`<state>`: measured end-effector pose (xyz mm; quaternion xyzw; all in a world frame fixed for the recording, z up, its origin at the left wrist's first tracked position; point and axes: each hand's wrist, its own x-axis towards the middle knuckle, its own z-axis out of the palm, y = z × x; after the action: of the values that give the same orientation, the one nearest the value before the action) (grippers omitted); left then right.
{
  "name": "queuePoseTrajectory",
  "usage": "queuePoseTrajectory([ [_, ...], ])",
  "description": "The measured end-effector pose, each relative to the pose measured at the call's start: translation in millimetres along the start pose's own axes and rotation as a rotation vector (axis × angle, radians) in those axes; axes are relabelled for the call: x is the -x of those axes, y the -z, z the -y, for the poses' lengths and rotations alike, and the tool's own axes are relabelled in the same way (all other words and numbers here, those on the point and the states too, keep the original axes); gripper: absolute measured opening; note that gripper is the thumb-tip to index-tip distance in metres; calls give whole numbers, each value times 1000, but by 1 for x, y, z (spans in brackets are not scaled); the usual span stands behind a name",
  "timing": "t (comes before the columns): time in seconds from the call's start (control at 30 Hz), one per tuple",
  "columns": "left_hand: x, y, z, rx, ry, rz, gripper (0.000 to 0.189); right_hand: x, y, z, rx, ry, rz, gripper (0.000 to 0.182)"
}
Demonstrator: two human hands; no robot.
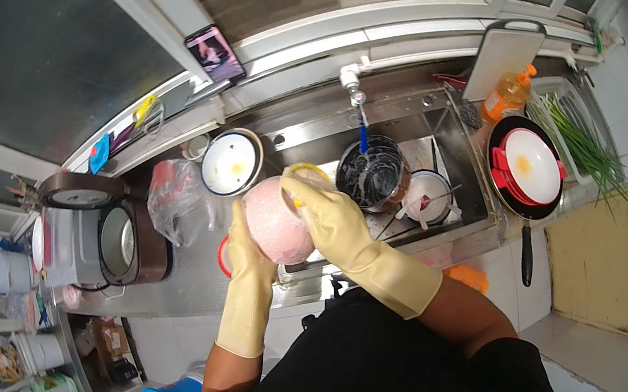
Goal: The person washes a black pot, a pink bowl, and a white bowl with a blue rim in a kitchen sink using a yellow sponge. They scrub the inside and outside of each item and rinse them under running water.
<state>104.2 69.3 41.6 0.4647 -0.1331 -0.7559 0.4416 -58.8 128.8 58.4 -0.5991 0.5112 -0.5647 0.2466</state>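
Observation:
Both of my hands wear pale yellow rubber gloves. My left hand point(248, 241) grips a pink bowl point(277, 224) by its left side, with the rounded outside turned up and wet suds on it. On the bowl's upper right, my right hand point(341, 223) presses a yellow-edged scrubbing pad point(310, 173), mostly hidden by the glove. The bowl is above the counter at the sink's left edge. A steel sink point(465, 160) lies beyond, holding a dark, sudsy pot point(373, 172) under the blue-tipped faucet point(362, 132), and a white bowl point(429, 194) with utensils.
White enamel dishes point(229, 163), a plastic bag point(175, 197) and an open rice cooker point(138, 244) stand to the left. At right are a frying pan point(529, 224) holding red-and-white dishes point(530, 165), an orange soap bottle point(506, 96) and green onions point(587, 146). A phone point(216, 55) leans by the window.

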Motion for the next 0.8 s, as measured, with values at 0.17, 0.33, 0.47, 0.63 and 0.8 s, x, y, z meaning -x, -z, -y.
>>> queuePoseTrajectory([
  [0.17,-12,0,17,-182,-14,-108,59,44,-18,-67,-304,-326,-153,25],
  [0.33,-63,53,55,-584,-110,-167,66,74,-1,-119,-161,-596,7,23],
  [0.47,-89,71,75,-1075,-118,-85,54,60,24,-98,-142,-982,99,47],
  [0.63,-80,38,96,-1620,-393,478,27,47,9,-139,-577,-1069,309,62],
  [0.8,-91,29,127,-2004,-419,778,27,61,-2,-191,-647,-1331,342,60],
])
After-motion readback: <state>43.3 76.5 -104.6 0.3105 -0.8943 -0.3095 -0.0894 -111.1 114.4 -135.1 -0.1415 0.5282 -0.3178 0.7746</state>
